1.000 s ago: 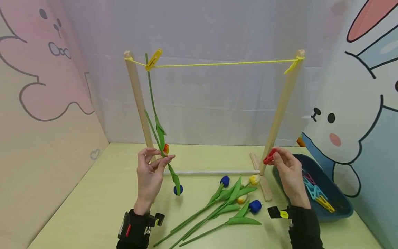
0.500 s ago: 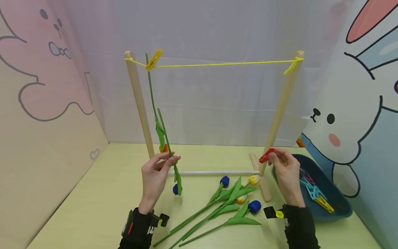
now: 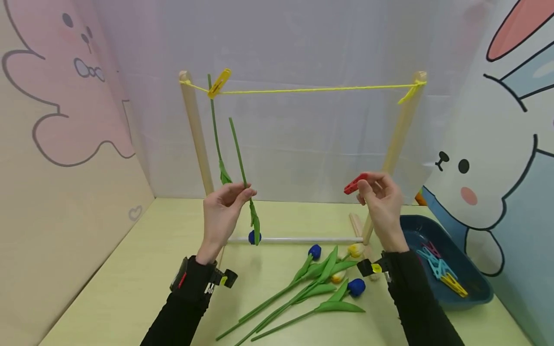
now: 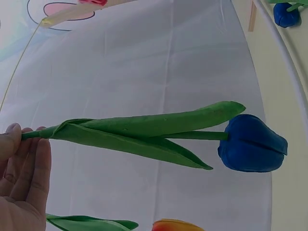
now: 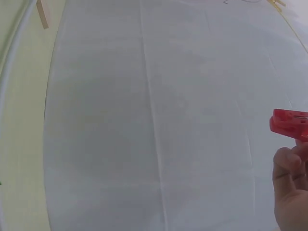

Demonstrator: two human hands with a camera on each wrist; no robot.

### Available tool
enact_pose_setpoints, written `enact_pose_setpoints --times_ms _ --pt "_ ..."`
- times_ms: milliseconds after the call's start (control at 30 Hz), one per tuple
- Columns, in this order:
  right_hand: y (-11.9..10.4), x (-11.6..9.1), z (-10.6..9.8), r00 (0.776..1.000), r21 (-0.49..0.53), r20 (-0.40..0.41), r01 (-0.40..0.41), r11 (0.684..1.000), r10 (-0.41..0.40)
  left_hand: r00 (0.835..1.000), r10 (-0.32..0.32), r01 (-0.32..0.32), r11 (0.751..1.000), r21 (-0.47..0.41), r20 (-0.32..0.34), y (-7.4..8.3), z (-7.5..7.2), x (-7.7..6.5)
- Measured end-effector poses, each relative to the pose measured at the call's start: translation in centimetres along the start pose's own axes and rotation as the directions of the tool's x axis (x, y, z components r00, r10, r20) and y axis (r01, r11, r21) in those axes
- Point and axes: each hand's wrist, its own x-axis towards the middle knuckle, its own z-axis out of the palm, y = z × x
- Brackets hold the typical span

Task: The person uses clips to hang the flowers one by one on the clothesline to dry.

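Observation:
My left hand [image 3: 226, 214] pinches the green stem of a blue artificial tulip [image 4: 252, 144], which hangs flower-down with its stem end pointing up below the yellow string [image 3: 303, 90]. In my right hand [image 3: 383, 206] a red clothespin [image 3: 356, 183] is pinched between thumb and fingers, its tip pointing left. A yellow clothespin [image 3: 220, 83] on the string's left part holds the stem of another tulip; that one's orange flower [image 4: 177, 225] shows in the left wrist view, while my left hand hides it in the head view.
Several blue and yellow tulips [image 3: 311, 283] lie on the table [image 3: 125, 269]. A dark blue basin [image 3: 472, 293] with several clothespins [image 3: 441, 269] stands at the right. Two wooden posts [image 3: 195, 129] carry the string, and a white rod [image 3: 303, 240] runs low between them.
My left hand has raised the blue tulip, moving its stem right of the hanging one and closer to the string. My right hand has come up and left with the red clothespin.

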Motion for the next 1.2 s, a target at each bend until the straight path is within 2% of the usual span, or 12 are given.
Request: enact_pose_setpoints --times_ms 167,333,467,633,767,1033,1133,1200 --pt "-1.4 2.5 2.1 0.993 0.013 0.012 0.117 0.993 -0.117 0.999 -0.029 0.029 0.999 0.017 0.026 0.1 0.0 1.7" --pt "-2.7 4.6 4.3 0.976 -0.004 0.019 0.218 0.976 -0.217 0.997 -0.059 0.057 0.997 0.042 0.042 0.3 0.1 3.0" --pt "-3.7 6.2 6.2 0.958 0.033 0.030 0.285 0.958 -0.286 0.996 -0.065 0.064 0.998 0.029 0.057 0.6 0.3 4.0" --pt "-5.2 7.9 8.9 0.928 0.145 0.028 0.364 0.920 -0.371 0.997 -0.057 0.057 0.998 0.012 0.043 0.9 0.4 5.1" --pt "-6.5 9.0 11.0 0.919 0.195 0.016 0.383 0.903 -0.393 0.998 -0.063 0.062 0.998 0.014 0.023 1.1 0.5 5.7" --pt "-9.1 10.7 15.0 0.936 0.258 -0.002 0.340 0.904 -0.352 0.996 -0.085 0.084 0.995 0.046 0.019 1.2 0.6 6.5" --pt "-10.0 11.2 16.4 0.936 0.258 -0.009 0.343 0.903 -0.353 0.996 -0.092 0.091 0.995 0.047 0.010 1.4 0.7 6.8" --pt "-10.4 11.6 17.2 0.937 0.224 -0.025 0.344 0.912 -0.348 0.995 -0.100 0.100 0.993 0.057 -0.001 1.5 0.8 6.9"
